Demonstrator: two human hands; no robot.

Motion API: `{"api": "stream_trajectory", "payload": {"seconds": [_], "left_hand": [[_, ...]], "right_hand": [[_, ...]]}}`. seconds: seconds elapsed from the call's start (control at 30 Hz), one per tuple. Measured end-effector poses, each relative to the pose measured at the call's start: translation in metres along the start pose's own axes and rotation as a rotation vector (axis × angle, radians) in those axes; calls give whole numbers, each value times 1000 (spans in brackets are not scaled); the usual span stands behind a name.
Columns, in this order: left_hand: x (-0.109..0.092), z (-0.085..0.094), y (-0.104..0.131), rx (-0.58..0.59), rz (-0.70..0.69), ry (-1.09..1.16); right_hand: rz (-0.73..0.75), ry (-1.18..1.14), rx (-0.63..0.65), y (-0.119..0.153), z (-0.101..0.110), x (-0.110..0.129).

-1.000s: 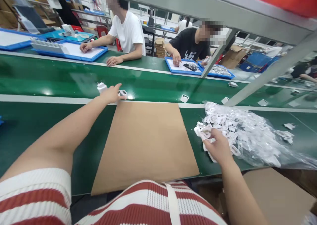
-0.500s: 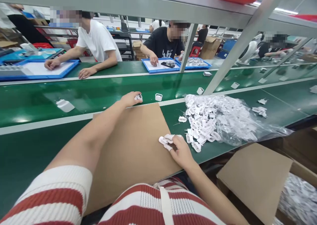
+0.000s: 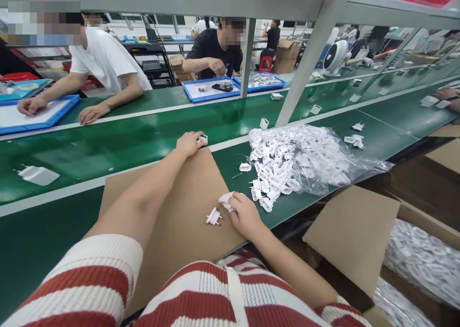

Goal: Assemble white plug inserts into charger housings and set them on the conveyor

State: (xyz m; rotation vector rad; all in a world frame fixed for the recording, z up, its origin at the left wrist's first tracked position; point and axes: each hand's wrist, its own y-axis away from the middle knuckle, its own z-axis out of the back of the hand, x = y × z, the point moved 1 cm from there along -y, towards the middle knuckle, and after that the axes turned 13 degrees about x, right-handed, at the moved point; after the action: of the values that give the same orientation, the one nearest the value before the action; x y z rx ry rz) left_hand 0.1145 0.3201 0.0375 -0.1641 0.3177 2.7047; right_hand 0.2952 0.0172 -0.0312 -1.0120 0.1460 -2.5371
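Note:
My left hand [image 3: 189, 144] reaches to the far edge of the cardboard sheet [image 3: 187, 207], its fingers closed on a white adapter housing [image 3: 203, 139] at the belt's edge. Lower and to the right, my right hand [image 3: 245, 214] is over the cardboard, thumb and fingers pinching a white plastic piece [image 3: 226, 201]. Just left of it, a loose white plug piece [image 3: 214, 216] with metal pins lies on the cardboard. A heap of white plug pieces [image 3: 273, 169] spills from a clear plastic bag [image 3: 319, 161] on the green table to the right.
A green belt [image 3: 143, 145] runs across, carrying white housings, one with pins [image 3: 39, 175] at left. Metal posts [image 3: 305, 53] rise behind the heap. Co-workers sit opposite at blue trays [image 3: 210, 97]. An open carton [image 3: 352, 240] with bagged parts stands at lower right.
The view has shifted right. A plug piece now lies loose on the cardboard beside my right hand, which still pinches white plastic. My left hand still grips a housing; the other housing beside it is gone from there.

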Motion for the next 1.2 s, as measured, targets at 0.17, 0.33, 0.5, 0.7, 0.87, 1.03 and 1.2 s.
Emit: {"api": "stream_trajectory", "payload": {"seconds": [0.17, 0.33, 0.5, 0.7, 0.87, 1.03, 1.2], "left_hand": [[4, 7, 50, 12, 3, 44], [27, -6, 141, 53, -94, -33], [56, -33, 211, 58, -40, -44], [51, -39, 228, -12, -161, -41], [13, -49, 223, -114, -192, -37], [-11, -61, 226, -113, -228, 100], [-3, -67, 229, -68, -211, 265]], "right_hand": [[-116, -669, -181, 4, 8, -6], [-217, -993, -143, 1, 21, 4], [-146, -895, -18, -10, 29, 16], [-161, -836, 61, -20, 29, 24], [-154, -198, 98, -26, 38, 23], [-196, 224, 134, -34, 37, 8], [-132, 236, 143, -53, 37, 25]]}}
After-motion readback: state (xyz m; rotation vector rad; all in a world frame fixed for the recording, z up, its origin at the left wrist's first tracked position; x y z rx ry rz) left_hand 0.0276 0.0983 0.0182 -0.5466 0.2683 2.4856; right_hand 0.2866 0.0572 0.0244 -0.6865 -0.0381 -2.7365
